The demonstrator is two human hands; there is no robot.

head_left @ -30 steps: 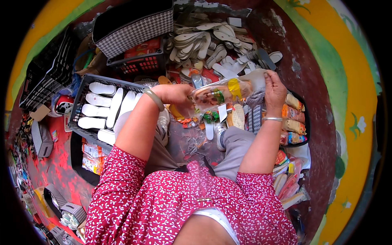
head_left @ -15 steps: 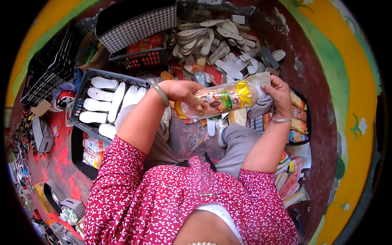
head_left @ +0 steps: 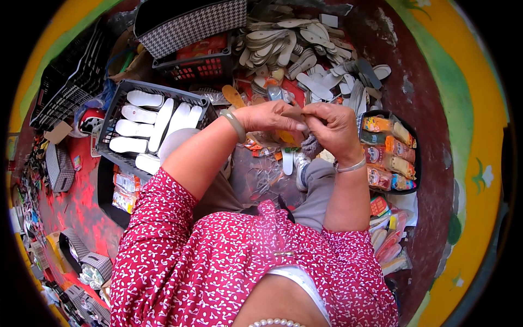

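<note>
My left hand (head_left: 271, 117) and my right hand (head_left: 335, 131) are close together in front of me, fingers closed on the top of a clear plastic insole package. Its tan upper edge (head_left: 293, 113) shows between the fingers, and a yellow patch (head_left: 286, 137) of it shows below. My hands hide most of the rest. Beneath my right hand hangs a bunched grey cloth (head_left: 312, 147); whether the hand grips it I cannot tell. On the left stands a dark plastic crate (head_left: 117, 150) with several white insoles (head_left: 138, 113).
Loose insoles (head_left: 272, 43) are heaped at the far side. On the right sits a black bin (head_left: 417, 163) of small packets, with packaged insoles (head_left: 391, 245) nearer me. A houndstooth box (head_left: 196, 27) rests on a black basket (head_left: 190, 68) at the far left.
The package has swung from lying stretched sideways to being seen mostly edge-on. My right hand has moved left, so both hands now meet at its top edge.
</note>
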